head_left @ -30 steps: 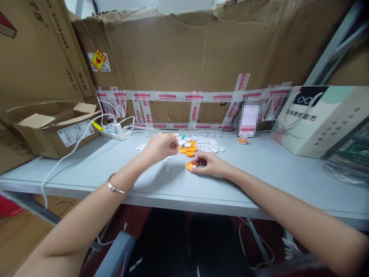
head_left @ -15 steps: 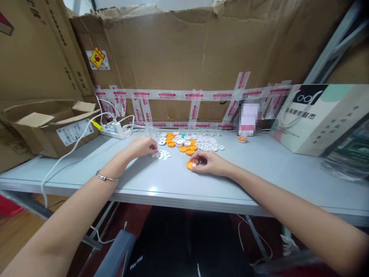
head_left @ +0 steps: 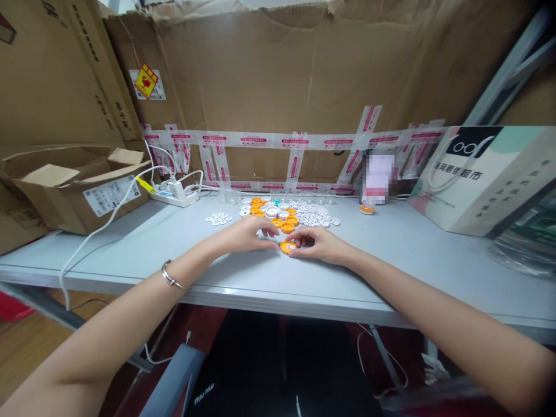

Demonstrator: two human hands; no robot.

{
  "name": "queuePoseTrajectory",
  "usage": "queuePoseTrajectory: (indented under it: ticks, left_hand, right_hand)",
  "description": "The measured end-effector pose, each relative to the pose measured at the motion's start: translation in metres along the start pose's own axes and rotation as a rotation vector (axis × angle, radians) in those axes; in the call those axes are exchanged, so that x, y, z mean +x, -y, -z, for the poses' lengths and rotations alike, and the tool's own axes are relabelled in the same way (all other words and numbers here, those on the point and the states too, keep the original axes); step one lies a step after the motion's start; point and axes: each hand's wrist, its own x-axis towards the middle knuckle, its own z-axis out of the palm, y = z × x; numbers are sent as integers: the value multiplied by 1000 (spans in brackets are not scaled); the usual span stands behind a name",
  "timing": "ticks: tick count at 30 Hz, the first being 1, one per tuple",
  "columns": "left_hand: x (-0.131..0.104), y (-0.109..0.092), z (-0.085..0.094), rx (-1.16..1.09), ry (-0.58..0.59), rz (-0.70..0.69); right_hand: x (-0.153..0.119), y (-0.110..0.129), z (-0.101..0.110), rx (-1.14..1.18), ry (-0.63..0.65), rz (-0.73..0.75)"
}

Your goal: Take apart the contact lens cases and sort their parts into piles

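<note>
My right hand [head_left: 319, 243] grips the rim of a round orange cap [head_left: 285, 248] between thumb and fingers; small white pieces [head_left: 291, 247] lie inside it. My left hand [head_left: 247, 234] is just left of the cap, thumb and fingers apart, with nothing seen between them. Behind the hands are loose orange caps [head_left: 287, 228] and white caps [head_left: 272, 213], with a pile of small white ring-like parts [head_left: 313, 214] beside them. A smaller group of white pieces [head_left: 218, 218] lies to the left, behind my left forearm.
Clear cups [head_left: 226, 197] line the table's back edge. A phone-like item [head_left: 377, 179] stands behind an orange-based piece [head_left: 367, 209]. To the left are a power strip [head_left: 176, 197] and an open carton [head_left: 78, 191]; on the right, a paper bag [head_left: 482, 179] and a large bottle [head_left: 527, 226].
My left hand has moved right from the small white pieces to beside the orange cap, and its fingers have spread. My right hand keeps its hold on the cap.
</note>
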Motion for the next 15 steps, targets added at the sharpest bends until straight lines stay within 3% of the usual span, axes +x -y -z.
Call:
queuePoseTrajectory:
  ticks: [2,6,15]
  left_hand:
    - [5,-4,-11,-60,33,21]
    - [8,-3,-25,-106,-24,66]
    - [2,-4,-30,-166,-98,122]
  right_hand:
    - [1,-2,0,37,8,-18]
    - [3,-6,0,59,-4,-15]
    - [1,0,2,69,-32,-14]
